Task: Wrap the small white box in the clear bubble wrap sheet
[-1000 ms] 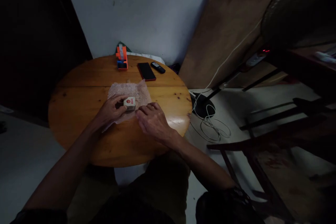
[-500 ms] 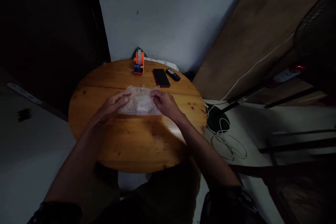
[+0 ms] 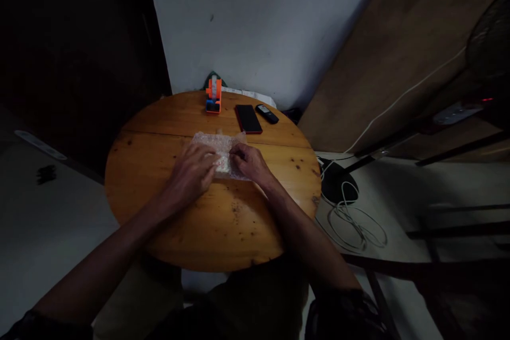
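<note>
A clear sheet of bubble wrap [image 3: 220, 142] lies bunched on the wooden table, with a bundle shape under its folds that I cannot make out. My left hand [image 3: 195, 167] rests over the left part of the wrap, palm down, its fingers stretched across it toward the middle. At the right side, my right hand [image 3: 247, 160] has its thumb and fingers pinched together on the wrap. Both hands touch the wrap, close to each other.
Behind the wrap stand an orange tape dispenser [image 3: 214, 94], a dark phone with a red edge [image 3: 248, 119] and a small black handset [image 3: 266, 113]. The round table [image 3: 191, 244] meets a wall at the back. Loose white cable [image 3: 350, 218] coils on the floor at right.
My left hand has moved right and come down over the wrap, covering its left part. My right hand stays pinched at the right side. The view has shifted slightly.
</note>
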`<state>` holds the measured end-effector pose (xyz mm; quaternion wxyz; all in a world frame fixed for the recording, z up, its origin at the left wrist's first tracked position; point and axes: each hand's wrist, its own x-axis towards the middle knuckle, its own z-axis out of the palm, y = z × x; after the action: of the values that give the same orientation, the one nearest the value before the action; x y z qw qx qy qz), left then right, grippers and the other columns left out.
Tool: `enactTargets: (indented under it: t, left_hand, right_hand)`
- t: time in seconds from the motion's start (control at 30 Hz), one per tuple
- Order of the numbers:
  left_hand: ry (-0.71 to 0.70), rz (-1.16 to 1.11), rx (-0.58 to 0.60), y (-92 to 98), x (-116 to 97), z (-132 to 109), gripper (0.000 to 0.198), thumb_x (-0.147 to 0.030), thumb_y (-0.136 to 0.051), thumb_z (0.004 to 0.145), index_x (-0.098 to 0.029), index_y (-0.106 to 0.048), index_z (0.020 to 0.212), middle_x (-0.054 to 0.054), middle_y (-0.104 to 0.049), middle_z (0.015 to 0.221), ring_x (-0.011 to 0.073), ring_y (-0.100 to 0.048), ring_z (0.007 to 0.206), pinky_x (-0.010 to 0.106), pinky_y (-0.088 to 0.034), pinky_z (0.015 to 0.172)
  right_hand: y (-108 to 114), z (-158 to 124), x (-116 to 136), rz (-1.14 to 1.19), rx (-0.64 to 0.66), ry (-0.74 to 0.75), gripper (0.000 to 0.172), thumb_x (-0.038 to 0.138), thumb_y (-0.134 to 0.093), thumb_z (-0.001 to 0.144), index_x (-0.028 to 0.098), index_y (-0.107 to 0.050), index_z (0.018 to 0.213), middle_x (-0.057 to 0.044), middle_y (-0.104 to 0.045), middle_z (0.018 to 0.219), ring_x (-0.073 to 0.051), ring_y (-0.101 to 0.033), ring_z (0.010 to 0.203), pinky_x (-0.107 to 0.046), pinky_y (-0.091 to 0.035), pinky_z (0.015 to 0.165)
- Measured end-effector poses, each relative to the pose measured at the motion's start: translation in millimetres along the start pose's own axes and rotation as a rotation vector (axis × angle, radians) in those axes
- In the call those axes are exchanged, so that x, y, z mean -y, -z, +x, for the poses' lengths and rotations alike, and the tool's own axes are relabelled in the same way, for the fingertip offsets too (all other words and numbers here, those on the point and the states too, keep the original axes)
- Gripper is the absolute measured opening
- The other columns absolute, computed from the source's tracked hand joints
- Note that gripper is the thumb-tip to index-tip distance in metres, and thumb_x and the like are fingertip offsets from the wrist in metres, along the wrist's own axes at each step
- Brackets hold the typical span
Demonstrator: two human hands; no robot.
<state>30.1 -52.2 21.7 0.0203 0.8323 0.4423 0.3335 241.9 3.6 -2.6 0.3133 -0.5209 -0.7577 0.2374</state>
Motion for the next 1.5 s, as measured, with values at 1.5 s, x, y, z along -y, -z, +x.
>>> enactTargets:
  t: [1.5]
  left_hand:
    - [0.919, -0.418, 0.468, 22.2, 57, 3, 0.038, -0.054, -0.067, 0.072, -0.022, -0.055, 0.055, -0.001, -0.048, 0.043, 0.0122, -0.041, 0.039, 0.026, -0.027, 0.042]
  right_hand:
    - [-8, -30, 45, -0.668, 0.105, 0.508, 0.036, 0.026, -0.044, 0.101, 0.023, -0.065, 0.131, -0.012, -0.063, 0.109, -0.027, -0.045, 0.098, -0.041, -0.031, 0.083]
